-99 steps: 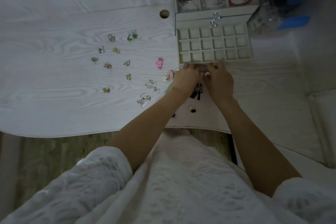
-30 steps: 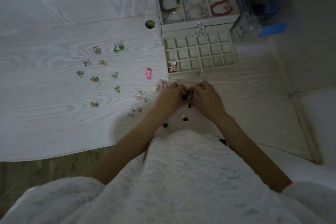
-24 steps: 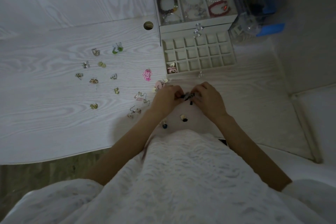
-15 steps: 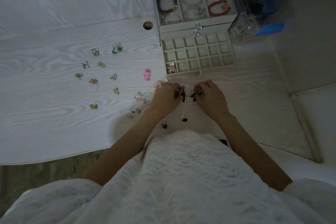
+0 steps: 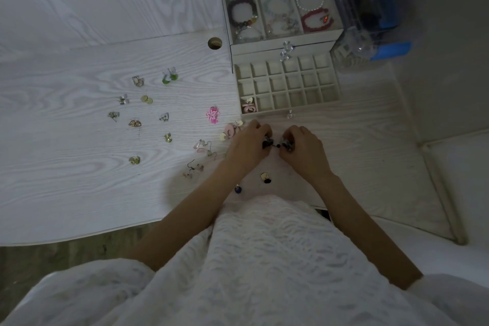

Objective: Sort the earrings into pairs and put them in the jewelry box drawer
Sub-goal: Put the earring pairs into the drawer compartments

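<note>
My left hand (image 5: 250, 146) and my right hand (image 5: 302, 148) sit close together over the desk, in front of the open jewelry box drawer (image 5: 287, 111). Each hand pinches one dark dangling earring: one (image 5: 267, 143) at the left fingertips, the other (image 5: 287, 145) at the right. The drawer is a grid of small cells; its front-left cell holds a pink earring pair (image 5: 249, 106). Several loose earrings lie on the desk to the left, among them a pink flower one (image 5: 212, 114) and a green one (image 5: 169, 77).
The jewelry box (image 5: 281, 42) stands at the back with bracelets under its clear lid. Clear and blue containers (image 5: 375, 24) stand to its right. A cable hole (image 5: 214, 43) is in the white desk (image 5: 79, 167). Two small earrings (image 5: 265, 177) lie near the desk's front edge.
The pink pair now lies in the drawer's front-left cell. My hands drew back from the drawer, picked up the dark earrings and pulled them slightly apart.
</note>
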A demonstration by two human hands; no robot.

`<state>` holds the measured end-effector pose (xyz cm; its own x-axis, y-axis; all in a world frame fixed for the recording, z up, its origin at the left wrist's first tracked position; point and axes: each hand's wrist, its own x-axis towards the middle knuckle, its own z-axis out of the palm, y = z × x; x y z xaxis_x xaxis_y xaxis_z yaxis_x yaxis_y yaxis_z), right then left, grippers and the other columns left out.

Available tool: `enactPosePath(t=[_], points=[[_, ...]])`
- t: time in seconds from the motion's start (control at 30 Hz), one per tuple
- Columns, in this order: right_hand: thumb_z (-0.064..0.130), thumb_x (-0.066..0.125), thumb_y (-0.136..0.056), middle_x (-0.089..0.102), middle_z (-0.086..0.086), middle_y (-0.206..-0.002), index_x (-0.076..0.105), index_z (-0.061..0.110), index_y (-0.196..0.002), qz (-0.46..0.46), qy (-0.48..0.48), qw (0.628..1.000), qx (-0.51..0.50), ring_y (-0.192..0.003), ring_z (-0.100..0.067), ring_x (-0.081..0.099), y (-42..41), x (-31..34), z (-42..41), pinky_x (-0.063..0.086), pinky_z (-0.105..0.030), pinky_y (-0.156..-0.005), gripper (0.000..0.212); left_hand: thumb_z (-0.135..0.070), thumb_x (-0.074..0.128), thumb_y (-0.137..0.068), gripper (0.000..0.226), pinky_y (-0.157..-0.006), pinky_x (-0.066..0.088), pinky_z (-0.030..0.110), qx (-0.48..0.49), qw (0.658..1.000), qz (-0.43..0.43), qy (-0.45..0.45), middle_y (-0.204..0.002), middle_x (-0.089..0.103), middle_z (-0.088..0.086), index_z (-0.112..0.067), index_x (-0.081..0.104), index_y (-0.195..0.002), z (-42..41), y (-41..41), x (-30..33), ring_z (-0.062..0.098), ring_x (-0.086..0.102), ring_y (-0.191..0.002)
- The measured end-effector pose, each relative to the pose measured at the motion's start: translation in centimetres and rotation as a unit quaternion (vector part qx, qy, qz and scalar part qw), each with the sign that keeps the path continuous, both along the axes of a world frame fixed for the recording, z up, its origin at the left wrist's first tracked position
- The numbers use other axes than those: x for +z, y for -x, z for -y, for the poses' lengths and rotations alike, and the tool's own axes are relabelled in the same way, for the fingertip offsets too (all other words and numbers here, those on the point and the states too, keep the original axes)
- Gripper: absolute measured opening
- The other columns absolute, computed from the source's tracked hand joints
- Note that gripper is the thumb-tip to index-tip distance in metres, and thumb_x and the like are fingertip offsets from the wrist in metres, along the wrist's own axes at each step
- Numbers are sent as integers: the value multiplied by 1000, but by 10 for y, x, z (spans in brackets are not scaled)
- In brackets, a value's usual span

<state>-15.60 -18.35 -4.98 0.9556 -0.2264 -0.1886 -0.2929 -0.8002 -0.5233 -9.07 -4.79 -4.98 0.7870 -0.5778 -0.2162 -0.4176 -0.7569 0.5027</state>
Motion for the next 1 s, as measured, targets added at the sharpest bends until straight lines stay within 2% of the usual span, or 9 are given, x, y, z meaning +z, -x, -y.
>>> enactPosePath(t=[0.1,0.23,0.3,0.43,0.53,0.6,0.67,0.8,1.0], points=[[11,66,-74,62,-9,-86,55,5,-88,14,-54,998,-27,-76,-23,57,-2,3,-3,41,-31,-64,18,-16,65,-81,25,-69,41,32,26,999,-10,22,-103,57,14,-8,59,-104,-2,-1,-2,31,58,-87],[9,67,-76,65,-4,-87,57,9,-91,28,-139,987,-68,-79,-17,61,-4,9,-4,51,-30,-73,18,-16,71,-77,22,-69,42,33,68,995,-21,63,-94,60,13,-6,58,-92,-9,-3,-4,28,57,-80],[7,66,-77,64,-2,-87,56,10,-92,36,-171,982,-77,-80,-14,61,-8,14,-4,52,-26,-73,18,-14,71,-76,19,-70,46,37,76,994,-23,78,-90,62,12,-6,57,-86,-11,-4,-3,26,57,-76],[5,65,-77,61,1,-86,56,12,-91,59,-202,974,-84,-76,-5,58,-21,27,-3,47,-7,-67,18,-6,64,-80,8,-78,45,39,68,994,-1,87,-88,67,10,-5,60,-87,-13,-3,-3,25,60,-75],[5,65,-78,60,2,-84,57,11,-92,75,-201,974,-73,-74,-3,57,-34,33,-3,45,-5,-67,17,-7,62,-81,8,-81,44,40,74,994,5,82,-86,69,9,-7,60,-88,-13,-4,-3,26,61,-75],[4,65,-78,59,4,-81,56,12,-90,83,-214,971,-70,-74,-2,56,-44,37,-4,45,-4,-67,16,-7,63,-80,6,-78,48,39,91,989,18,118,-82,70,8,-9,61,-86,-13,-5,0,25,63,-73],[4,64,-79,60,7,-80,56,15,-87,88,-256,959,-89,-77,-8,59,-54,40,-4,48,-8,-71,16,-9,67,-79,7,-71,50,30,122,978,15,169,-81,70,5,-9,61,-84,-13,-6,7,19,64,-71],[5,65,-80,63,1,-87,58,22,-83,85,-371,916,-129,-87,-16,61,-67,49,-2,53,-34,-83,18,-13,69,-80,11,-63,47,21,170,963,-4,208,-80,68,0,-9,60,-85,-15,-15,16,10,61,-68],[0,61,-84,58,-1,-84,53,17,-83,89,-425,892,-122,-75,-15,57,-75,59,1,51,-35,-78,19,-12,68,-81,10,-57,39,1,209,952,5,222,-76,60,-6,-9,59,-85,-25,-25,20,7,57,-67]])
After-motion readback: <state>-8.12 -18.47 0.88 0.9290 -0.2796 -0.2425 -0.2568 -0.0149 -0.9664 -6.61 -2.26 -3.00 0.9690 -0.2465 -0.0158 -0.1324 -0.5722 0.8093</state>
